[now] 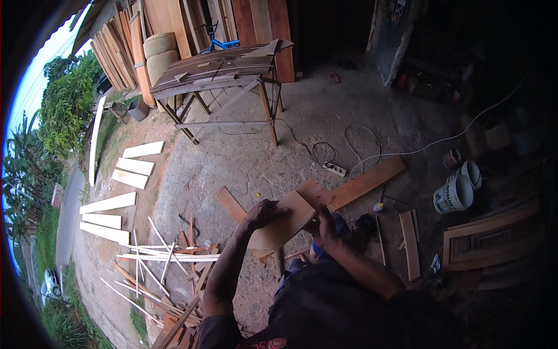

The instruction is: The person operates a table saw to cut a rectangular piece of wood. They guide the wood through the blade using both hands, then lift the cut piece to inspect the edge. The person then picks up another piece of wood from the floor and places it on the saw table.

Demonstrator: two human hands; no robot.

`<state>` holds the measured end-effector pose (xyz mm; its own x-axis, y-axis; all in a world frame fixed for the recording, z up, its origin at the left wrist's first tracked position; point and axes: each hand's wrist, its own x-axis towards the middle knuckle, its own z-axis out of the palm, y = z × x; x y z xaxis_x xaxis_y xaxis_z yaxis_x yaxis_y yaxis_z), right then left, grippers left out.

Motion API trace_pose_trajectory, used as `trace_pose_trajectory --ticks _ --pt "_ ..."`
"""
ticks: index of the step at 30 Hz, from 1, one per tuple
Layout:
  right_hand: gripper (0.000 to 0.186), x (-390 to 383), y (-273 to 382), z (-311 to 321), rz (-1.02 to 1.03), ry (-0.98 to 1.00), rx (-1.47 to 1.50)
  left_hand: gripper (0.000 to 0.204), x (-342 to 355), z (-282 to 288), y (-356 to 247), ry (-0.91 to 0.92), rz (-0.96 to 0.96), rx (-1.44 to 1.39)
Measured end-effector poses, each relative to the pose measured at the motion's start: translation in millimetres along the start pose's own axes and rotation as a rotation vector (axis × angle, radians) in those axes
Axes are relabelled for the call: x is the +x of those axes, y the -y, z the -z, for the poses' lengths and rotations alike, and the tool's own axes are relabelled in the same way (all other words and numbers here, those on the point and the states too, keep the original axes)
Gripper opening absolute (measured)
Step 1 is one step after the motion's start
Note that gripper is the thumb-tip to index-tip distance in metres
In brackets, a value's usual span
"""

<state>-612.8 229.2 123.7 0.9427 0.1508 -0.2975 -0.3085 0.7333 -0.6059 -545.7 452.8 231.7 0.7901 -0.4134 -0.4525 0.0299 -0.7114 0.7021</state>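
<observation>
In front of my body I hold a tan, flexible sheet [285, 223] that looks like sandpaper; its lower left end curves. My left hand [263, 214] is closed on its upper left edge, fingers lying over the face. On the right edge, my right hand [324, 227] is closed as well, part of its fingers hidden by shadow. A reddish-brown flat piece [313, 191] shows just past the sheet's far edge; I cannot tell whether it is the same sheet folded or a separate thing. Beyond it, a reddish wooden plank [372, 181] stretches to the right across the floor.
A wooden worktable [218, 68] stands ahead with offcuts on top. Loose thin strips [168, 254] lie in a heap at left, with pale boards [108, 202] further out. A power strip [332, 169] with cables, buckets [454, 194] and a panelled wooden door [488, 237] are at right.
</observation>
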Motion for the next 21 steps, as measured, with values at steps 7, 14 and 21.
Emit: trace_pose_trajectory --ticks 7,14,21 --pt "0.051 79.1 12.9 18.6 0.025 -0.108 -0.082 0.06 55.3 26.1 1.6 -0.157 -0.055 0.165" --pt "0.054 159.8 78.5 4.7 0.129 0.045 -0.228 0.054 164.9 47.2 -0.5 -0.353 -0.159 0.137" --pt "0.05 262.5 194.5 11.8 0.132 -0.07 -0.178 0.097 266.5 74.4 -105.1 -0.421 -0.148 0.328"
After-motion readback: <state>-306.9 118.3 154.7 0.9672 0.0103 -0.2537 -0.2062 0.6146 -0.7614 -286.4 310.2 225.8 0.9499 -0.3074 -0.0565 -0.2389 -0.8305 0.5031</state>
